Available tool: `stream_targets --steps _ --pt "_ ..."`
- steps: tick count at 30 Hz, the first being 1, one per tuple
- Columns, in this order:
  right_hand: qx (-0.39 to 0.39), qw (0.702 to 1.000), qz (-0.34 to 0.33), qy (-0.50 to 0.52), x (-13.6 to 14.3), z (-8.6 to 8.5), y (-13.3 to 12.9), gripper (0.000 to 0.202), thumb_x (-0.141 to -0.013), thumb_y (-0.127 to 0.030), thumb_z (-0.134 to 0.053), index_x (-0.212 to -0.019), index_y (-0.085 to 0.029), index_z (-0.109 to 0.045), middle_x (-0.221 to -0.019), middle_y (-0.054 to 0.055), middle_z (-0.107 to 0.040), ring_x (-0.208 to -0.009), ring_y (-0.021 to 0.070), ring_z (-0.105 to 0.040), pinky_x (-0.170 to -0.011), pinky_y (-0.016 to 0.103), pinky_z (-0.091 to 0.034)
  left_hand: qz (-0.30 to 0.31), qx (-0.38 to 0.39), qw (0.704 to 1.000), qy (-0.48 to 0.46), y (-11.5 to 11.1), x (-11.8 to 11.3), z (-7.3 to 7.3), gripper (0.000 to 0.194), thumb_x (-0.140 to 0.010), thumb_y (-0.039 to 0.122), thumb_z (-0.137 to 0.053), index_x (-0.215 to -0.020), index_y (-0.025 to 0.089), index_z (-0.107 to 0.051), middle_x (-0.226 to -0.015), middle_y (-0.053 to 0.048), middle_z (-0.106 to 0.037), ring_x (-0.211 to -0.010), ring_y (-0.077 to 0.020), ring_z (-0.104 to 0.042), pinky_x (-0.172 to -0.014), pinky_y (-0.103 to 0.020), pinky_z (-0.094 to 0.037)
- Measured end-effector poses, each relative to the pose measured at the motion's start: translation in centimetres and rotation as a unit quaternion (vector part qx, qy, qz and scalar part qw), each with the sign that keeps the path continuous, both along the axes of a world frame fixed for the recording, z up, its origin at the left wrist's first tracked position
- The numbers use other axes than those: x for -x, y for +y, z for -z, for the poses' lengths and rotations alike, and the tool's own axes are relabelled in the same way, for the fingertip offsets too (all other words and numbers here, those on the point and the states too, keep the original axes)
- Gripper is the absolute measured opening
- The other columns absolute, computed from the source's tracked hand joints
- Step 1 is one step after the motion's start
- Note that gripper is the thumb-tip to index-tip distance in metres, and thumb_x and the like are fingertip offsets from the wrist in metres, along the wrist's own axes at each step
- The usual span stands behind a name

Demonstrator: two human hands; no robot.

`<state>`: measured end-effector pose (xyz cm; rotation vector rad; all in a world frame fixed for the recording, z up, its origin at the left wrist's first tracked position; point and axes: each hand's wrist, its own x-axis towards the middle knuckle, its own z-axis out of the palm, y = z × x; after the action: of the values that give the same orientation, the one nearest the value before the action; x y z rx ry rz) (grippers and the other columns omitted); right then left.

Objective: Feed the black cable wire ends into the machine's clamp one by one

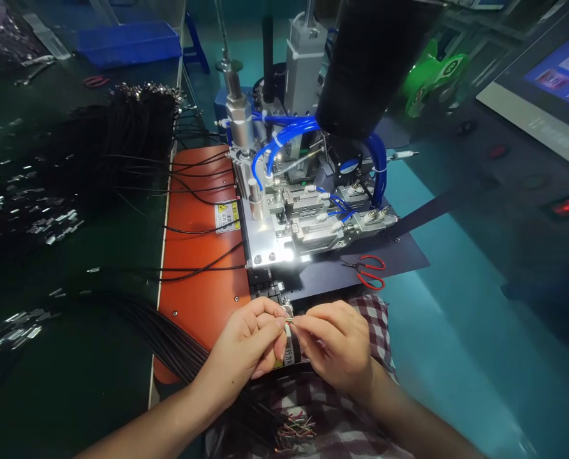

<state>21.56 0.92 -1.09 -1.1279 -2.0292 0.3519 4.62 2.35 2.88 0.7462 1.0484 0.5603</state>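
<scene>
My left hand (251,341) is closed in a pinch on thin coloured wires (289,320), which look like the end of a cable. Fingertip to fingertip with it, my right hand (337,338) pinches the same wires from the right. Most of the cable is hidden by my fingers. A bundle of black cables (169,331) passes under my left forearm. Its stripped ends, with red, green and white wires (296,430), lie on the checkered cloth (346,427) over my lap. Just beyond my hands stands a metal machine (308,223) with blue air hoses (294,131).
An orange plate (196,248) with several black cables across it adjoins the machine. Red-handled snips (370,273) lie on a dark plate to the right. Piled black cables (122,134) with metal ends cover the left table. A blue tray (129,43), green spool (432,76) and screen (562,73) stand farther back.
</scene>
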Motion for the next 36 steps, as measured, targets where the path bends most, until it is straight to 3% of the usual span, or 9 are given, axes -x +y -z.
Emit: stream_targets --steps 3,5,8,11,14,17,24,30,36 --pt "0.044 0.998 -0.009 0.041 0.1 -0.1 0.0 0.016 -0.079 -0.012 -0.059 -0.090 -0.022 -0.064 -0.073 0.003 -0.065 -0.066 0.0162 -0.059 -0.062 0.031 -0.042 -0.005 0.003 1.000 -0.004 0.1 0.0 -0.1 0.016 -0.087 0.031 -0.049 -0.084 0.016 -0.046 -0.052 0.006 -0.052 -0.031 -0.0004 -0.027 -0.036 -0.018 -0.013" --pt "0.104 0.988 0.023 0.115 0.3 -0.3 0.2 0.012 -0.080 -0.013 -0.058 -0.087 -0.022 -0.063 -0.074 0.003 -0.064 -0.066 0.0165 -0.058 -0.062 0.031 -0.043 -0.008 0.005 1.000 -0.010 0.1 -0.1 -0.1 0.015 -0.087 0.030 -0.050 -0.084 0.016 -0.046 -0.051 0.007 -0.051 -0.031 -0.0006 -0.026 -0.035 -0.018 -0.013" --pt "0.259 0.934 0.052 0.240 0.4 -0.7 0.8 0.006 -0.082 -0.019 -0.057 -0.079 -0.019 -0.062 -0.072 0.002 -0.060 -0.064 0.0150 -0.054 -0.058 0.027 -0.043 -0.011 0.006 1.000 -0.017 0.0 -0.2 -0.2 0.012 -0.086 0.027 -0.050 -0.084 0.016 -0.046 -0.048 0.008 -0.050 -0.032 -0.0012 -0.025 -0.034 -0.017 -0.014" --pt "0.403 0.862 0.005 0.306 0.3 -1.0 1.5 0.011 -0.082 -0.025 -0.059 -0.075 -0.017 -0.061 -0.066 -0.001 -0.055 -0.055 0.0110 -0.048 -0.050 0.023 -0.039 -0.007 0.002 1.000 -0.015 0.0 -0.2 -0.3 0.010 -0.086 0.026 -0.050 -0.084 0.017 -0.046 -0.049 0.008 -0.050 -0.033 -0.0016 -0.025 -0.034 -0.016 -0.015" --pt "0.467 0.814 -0.032 0.343 0.2 -1.1 1.7 0.013 -0.079 -0.028 -0.063 -0.074 -0.016 -0.061 -0.061 -0.003 -0.051 -0.049 0.0084 -0.043 -0.046 0.021 -0.036 0.004 -0.003 1.000 -0.008 -0.1 -0.1 -0.4 0.010 -0.087 0.026 -0.049 -0.083 0.017 -0.047 -0.049 0.007 -0.050 -0.034 -0.0018 -0.026 -0.035 -0.016 -0.015" --pt "0.495 0.788 -0.052 0.363 0.2 -1.1 1.7 0.016 -0.077 -0.031 -0.064 -0.073 -0.016 -0.061 -0.060 -0.003 -0.051 -0.047 0.0074 -0.040 -0.044 0.020 -0.033 0.014 -0.008 1.000 -0.009 -0.1 0.1 -0.5 0.010 -0.086 0.027 -0.050 -0.083 0.017 -0.048 -0.049 0.007 -0.050 -0.035 -0.0020 -0.026 -0.035 -0.017 -0.016" --pt "0.514 0.776 -0.057 0.361 0.3 -1.5 1.7 0.022 -0.075 -0.036 -0.066 -0.069 -0.016 -0.059 -0.055 -0.005 -0.046 -0.045 0.0069 -0.037 -0.043 0.021 -0.030 0.019 -0.009 1.000 -0.011 0.0 0.2 -0.4 0.012 -0.086 0.029 -0.050 -0.086 0.017 -0.048 -0.051 0.006 -0.050 -0.035 -0.0025 -0.027 -0.034 -0.016 -0.014" --pt "0.555 0.740 -0.099 0.368 0.1 -1.1 1.9 0.023 -0.074 -0.036 -0.067 -0.068 -0.015 -0.058 -0.054 -0.006 -0.044 -0.043 0.0054 -0.035 -0.042 0.020 -0.027 0.028 -0.014 0.999 -0.035 -0.1 0.5 -0.2 0.007 -0.086 0.024 -0.048 -0.089 0.017 -0.047 -0.053 0.006 -0.050 -0.038 -0.0024 -0.025 -0.036 -0.017 -0.012" --pt "0.522 0.781 -0.068 0.336 -0.3 -1.6 1.8 0.011 -0.074 -0.026 -0.066 -0.074 -0.016 -0.061 -0.058 -0.005 -0.048 -0.049 0.0070 -0.037 -0.046 0.020 -0.029 0.040 -0.017 0.999 -0.021 0.0 0.5 -0.3 0.007 -0.087 0.024 -0.048 -0.090 0.018 -0.046 -0.054 0.006 -0.049 -0.038 -0.0024 -0.026 -0.036 -0.016 -0.013"
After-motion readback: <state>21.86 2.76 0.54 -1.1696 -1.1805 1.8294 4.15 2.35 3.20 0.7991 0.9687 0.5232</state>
